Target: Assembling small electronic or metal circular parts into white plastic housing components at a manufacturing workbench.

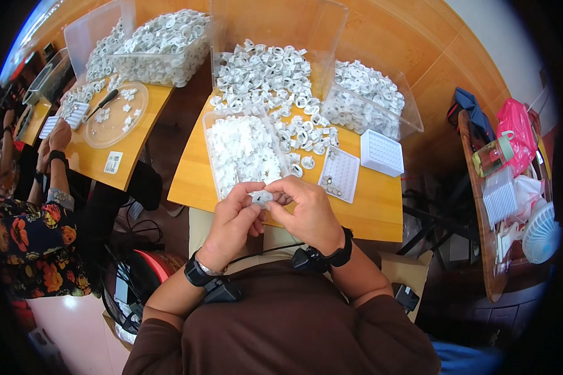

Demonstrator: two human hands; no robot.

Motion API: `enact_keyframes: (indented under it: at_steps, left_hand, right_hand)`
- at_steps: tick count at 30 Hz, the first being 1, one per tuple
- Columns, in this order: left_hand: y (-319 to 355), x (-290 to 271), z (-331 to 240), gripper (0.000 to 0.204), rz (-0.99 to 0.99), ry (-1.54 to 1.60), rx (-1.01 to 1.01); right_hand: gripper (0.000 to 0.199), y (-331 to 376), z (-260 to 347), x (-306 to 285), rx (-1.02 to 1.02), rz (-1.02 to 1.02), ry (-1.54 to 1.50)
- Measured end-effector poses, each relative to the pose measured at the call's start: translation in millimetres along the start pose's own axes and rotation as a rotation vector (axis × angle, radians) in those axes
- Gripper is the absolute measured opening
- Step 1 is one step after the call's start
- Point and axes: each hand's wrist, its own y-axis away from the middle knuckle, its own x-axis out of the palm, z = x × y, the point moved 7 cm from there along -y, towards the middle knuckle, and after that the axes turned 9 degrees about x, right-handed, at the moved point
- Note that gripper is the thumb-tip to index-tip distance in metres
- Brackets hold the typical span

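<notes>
Head view: the left hand and the right hand meet at the near edge of the counter, both pinching one small white plastic part between their fingertips, with the clear tub of white pieces at 12 o'clock from the hands and the loose pile of white ring parts beyond it. The step in hand appears to be fitting or checking this single part. By judgement, the next move calls for a steady fingertip grip and a short reach toward the white grid tray at 2 o'clock.
</notes>
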Motion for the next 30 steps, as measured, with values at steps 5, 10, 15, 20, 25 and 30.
enact_keyframes:
  at_steps: [5,10,15,20,25,30]
  left_hand:
    - [-4,-2,-1,0.024,-0.004,-0.003,-0.008]
    - [0,-8,1,0.02,-0.065,-0.044,-0.021]
    - [4,-12,1,0.022,-0.101,-0.04,-0.016]
    - [5,-8,3,0.029,-0.073,-0.059,-0.018]
    - [4,-2,4,0.061,0.021,-0.024,-0.03]
    - [5,0,-7,0.057,0.057,0.003,-0.017]
  right_hand:
    - [0.016,2,5,2,-0.02,0.01,-0.005]
    - [0.013,6,14,7,-0.046,0.029,0.01]
    - [0.012,8,22,10,-0.055,0.081,0.038]
    - [0.01,8,23,4,-0.059,0.094,0.051]
    - [0.012,-34,1,-79,0.137,-0.073,0.119]
    - [0.021,-75,12,-222,-0.146,-0.783,0.141]
